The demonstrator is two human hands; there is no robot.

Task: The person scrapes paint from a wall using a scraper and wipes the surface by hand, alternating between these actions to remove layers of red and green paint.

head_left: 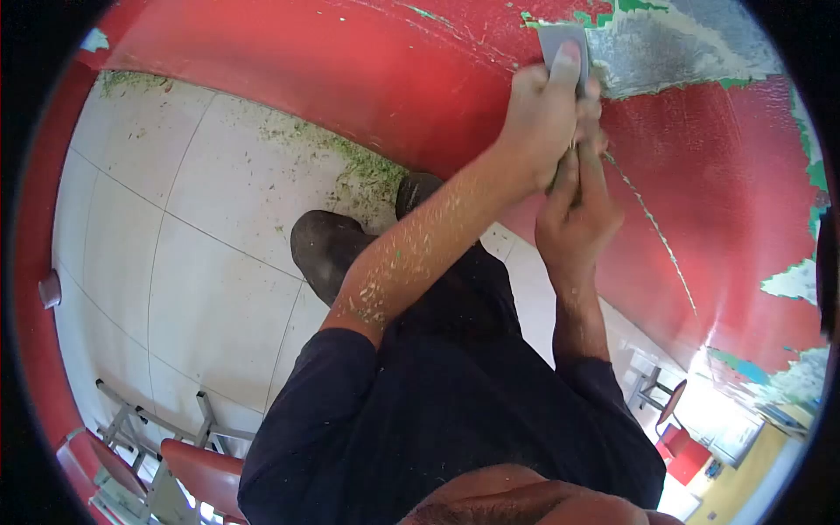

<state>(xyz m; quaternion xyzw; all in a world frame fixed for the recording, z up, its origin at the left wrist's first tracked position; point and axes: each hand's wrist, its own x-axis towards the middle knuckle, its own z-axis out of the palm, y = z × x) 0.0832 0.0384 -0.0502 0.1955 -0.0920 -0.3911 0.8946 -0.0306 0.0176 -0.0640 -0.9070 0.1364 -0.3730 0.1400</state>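
Note:
My left hand is wrapped round a flat metal scraper, its thumb lying along the blade. The blade's wide edge touches the red painted wall where the paint meets a bare grey patch. Just below it, my right hand is closed round the lower part of the tool, whose handle is mostly hidden by the fingers. Green paint shows along the border of the bare patch. Small pale flakes stick to my left forearm.
Green and pale flakes lie on the tiled floor along the wall's foot, beside my dark shoes. Red chairs on metal frames stand at the lower left. A stool and a red object are at the lower right.

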